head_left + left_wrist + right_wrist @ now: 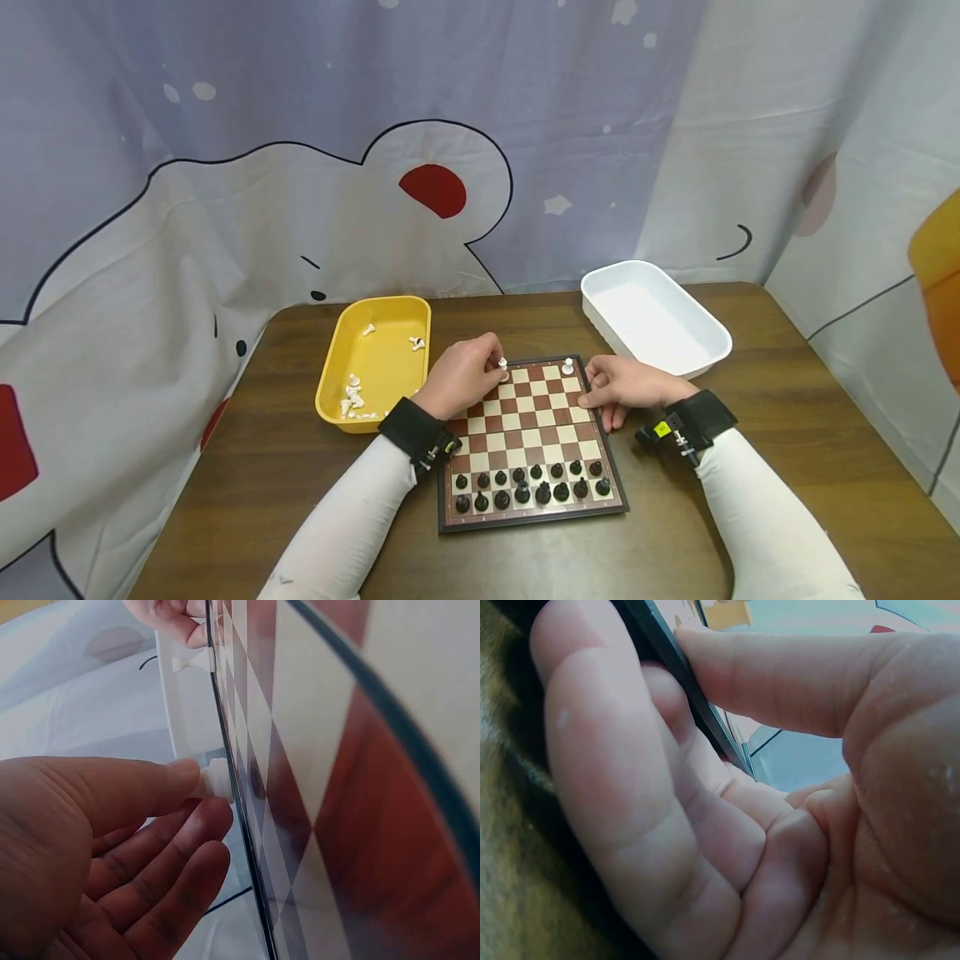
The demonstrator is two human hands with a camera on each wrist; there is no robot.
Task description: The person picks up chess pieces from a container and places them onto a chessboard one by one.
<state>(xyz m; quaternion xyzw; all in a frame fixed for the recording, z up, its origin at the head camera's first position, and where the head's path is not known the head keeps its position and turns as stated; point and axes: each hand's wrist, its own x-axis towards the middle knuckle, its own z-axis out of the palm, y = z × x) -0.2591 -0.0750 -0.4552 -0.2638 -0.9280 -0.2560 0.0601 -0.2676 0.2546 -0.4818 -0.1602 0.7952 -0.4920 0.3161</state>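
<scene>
My left hand is over the far left corner of the chessboard. Between thumb and fingertips it pinches a small white chess piece, whose base is right at the board's surface. At the board's right edge my right hand grips the dark rim, the thumb on top and fingers curled along the side and below. Another white chess piece stands upright in the far right corner. Two rows of black chess pieces stand along the near side.
Left of the board a yellow tray holds several loose white chess pieces. A white tray stands behind my right hand, at the back right. Everything rests on a brown wooden table with a printed curtain behind it.
</scene>
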